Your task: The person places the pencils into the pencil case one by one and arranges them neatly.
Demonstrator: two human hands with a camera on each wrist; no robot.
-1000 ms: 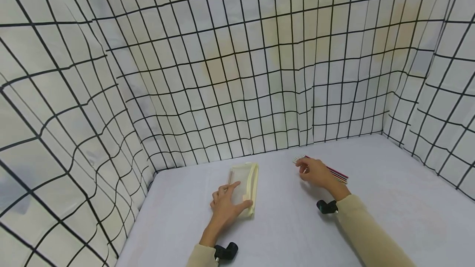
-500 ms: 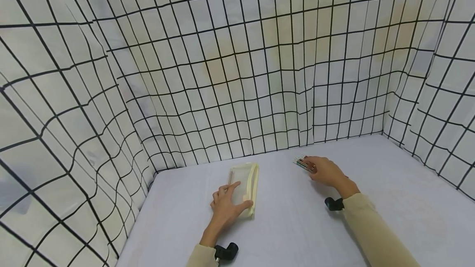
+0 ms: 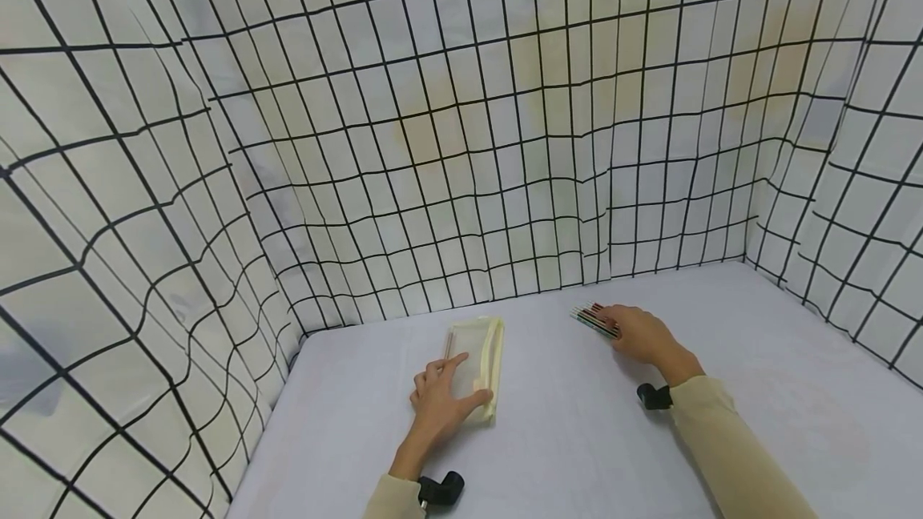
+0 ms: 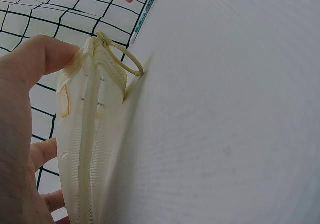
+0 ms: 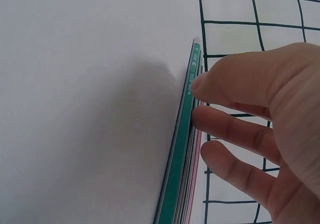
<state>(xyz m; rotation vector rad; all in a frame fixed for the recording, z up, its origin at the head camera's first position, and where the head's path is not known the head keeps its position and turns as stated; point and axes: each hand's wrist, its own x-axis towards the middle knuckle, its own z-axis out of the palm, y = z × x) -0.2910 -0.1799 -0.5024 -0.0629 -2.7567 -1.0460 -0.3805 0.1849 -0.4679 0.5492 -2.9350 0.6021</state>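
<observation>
On the right side of the table (image 3: 548,423): bundle of pencils (image 3: 594,321), lying flat, under right hand (image 3: 638,335). Thumb and fingertips touching the bundle, fingers parted, not wrapped round. Well apart, on the left: zip pouch (image 3: 472,343), lying down, with left hand (image 3: 436,403) spread over it, thumb near one end of the zipper (image 4: 89,149), not clamped. Can't tell if unzipped. Looks like the gathering step, nothing lifted yet. For next move, probably need to close fingers round whole bundle, ends even, pouch held steady.
</observation>
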